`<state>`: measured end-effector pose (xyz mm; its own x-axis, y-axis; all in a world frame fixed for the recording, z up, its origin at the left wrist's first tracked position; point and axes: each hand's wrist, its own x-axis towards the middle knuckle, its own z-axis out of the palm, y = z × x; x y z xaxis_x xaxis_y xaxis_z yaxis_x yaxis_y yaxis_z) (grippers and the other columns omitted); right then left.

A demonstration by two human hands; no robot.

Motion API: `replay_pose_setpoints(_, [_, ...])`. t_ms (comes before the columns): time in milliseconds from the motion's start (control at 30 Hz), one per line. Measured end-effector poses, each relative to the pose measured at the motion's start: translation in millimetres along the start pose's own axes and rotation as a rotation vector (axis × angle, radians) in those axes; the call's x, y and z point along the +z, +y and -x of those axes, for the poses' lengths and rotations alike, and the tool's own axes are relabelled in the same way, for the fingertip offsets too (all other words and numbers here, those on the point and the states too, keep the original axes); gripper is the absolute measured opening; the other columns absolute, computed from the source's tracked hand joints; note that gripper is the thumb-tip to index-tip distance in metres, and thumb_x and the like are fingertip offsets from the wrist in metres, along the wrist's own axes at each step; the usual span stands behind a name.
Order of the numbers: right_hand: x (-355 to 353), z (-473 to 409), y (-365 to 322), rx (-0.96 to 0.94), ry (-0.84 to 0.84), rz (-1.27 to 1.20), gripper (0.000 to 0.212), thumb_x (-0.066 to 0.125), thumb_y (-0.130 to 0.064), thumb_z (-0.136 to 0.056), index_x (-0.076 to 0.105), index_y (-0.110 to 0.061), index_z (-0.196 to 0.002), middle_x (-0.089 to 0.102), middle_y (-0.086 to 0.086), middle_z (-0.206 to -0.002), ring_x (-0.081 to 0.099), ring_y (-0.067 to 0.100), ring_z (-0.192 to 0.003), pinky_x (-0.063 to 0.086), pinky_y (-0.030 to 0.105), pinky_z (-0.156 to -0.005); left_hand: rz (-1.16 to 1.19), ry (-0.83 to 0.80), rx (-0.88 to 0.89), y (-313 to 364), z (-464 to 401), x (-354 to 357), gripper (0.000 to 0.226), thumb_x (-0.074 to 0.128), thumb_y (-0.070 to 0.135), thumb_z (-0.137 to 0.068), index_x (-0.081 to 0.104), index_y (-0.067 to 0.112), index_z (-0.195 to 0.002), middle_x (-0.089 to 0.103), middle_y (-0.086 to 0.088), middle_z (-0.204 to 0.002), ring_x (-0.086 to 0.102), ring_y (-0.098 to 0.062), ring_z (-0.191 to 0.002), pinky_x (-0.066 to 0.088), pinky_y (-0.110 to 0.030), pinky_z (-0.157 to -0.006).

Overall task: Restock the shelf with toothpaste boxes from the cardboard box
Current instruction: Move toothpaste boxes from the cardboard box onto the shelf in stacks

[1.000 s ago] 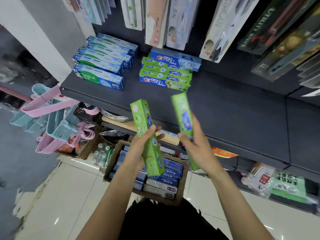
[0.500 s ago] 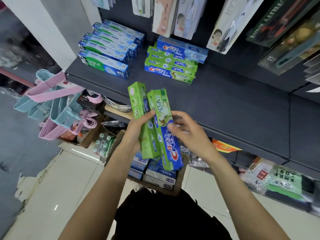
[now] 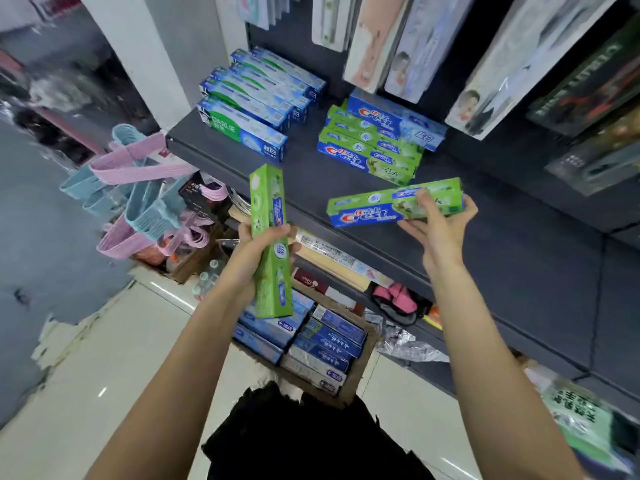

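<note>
My left hand grips a green toothpaste box held upright in front of the shelf edge. My right hand holds a second green and blue Crest box lying flat just above the dark shelf, in front of the stack of Crest boxes. A row of Darlie boxes lies at the shelf's left end. On the floor below, the cardboard box holds several blue toothpaste boxes.
Pink and blue hangers hang left of the shelf. Packaged goods hang from the back wall above it. A lower shelf holds a long wrapped roll and pink items. Plastic bags lie on the tiled floor.
The two green boxes were side by side in front of me. My right hand has carried its box right and forward over the shelf, turning it flat. My left hand stayed in place.
</note>
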<state>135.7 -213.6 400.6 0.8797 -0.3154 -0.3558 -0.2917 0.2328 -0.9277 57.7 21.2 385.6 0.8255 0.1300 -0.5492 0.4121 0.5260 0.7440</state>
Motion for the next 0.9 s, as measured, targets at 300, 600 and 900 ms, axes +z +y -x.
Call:
replay_pose_setpoints(300, [66,-77,36,0.248,0.316,0.136,0.074,0.073,-0.043,-0.078,0.032,-0.015,-0.133,0.049,0.014,-0.130,0.057,0.027,-0.102,0.051,0.039,-0.090,0.341,0.046,-0.107,8,20,-2,0.029,0.052,0.036,-0.091,0.064,0.010,-0.096,0.064,-0.007,-0.080,0.061,-0.019,-0.072,0.059,-0.029,-0.060])
replay_pose_setpoints(600, [49,-79,35,0.148,0.270,0.760,0.094,0.061,-0.056,-0.083,0.014,-0.008,-0.148,0.030,0.019,-0.148,0.030,0.034,-0.136,0.027,0.041,-0.108,-0.229,-0.127,-0.145,9,-5,-11,0.039,0.044,0.043,-0.096,0.049,0.024,-0.129,0.068,0.003,-0.097,0.065,-0.011,-0.076,0.053,-0.025,-0.072])
replay_pose_setpoints(900, [-9,13,30,-0.611,-0.744,1.391,0.090,0.072,-0.037,-0.080,0.015,-0.031,-0.149,0.037,0.000,-0.146,0.020,0.020,-0.137,0.020,0.032,-0.105,-1.904,-0.729,0.087,42,-79,48,0.068,0.078,0.029,-0.073,0.041,0.012,-0.128,0.058,-0.009,-0.118,0.052,-0.020,-0.093,0.045,-0.032,-0.082])
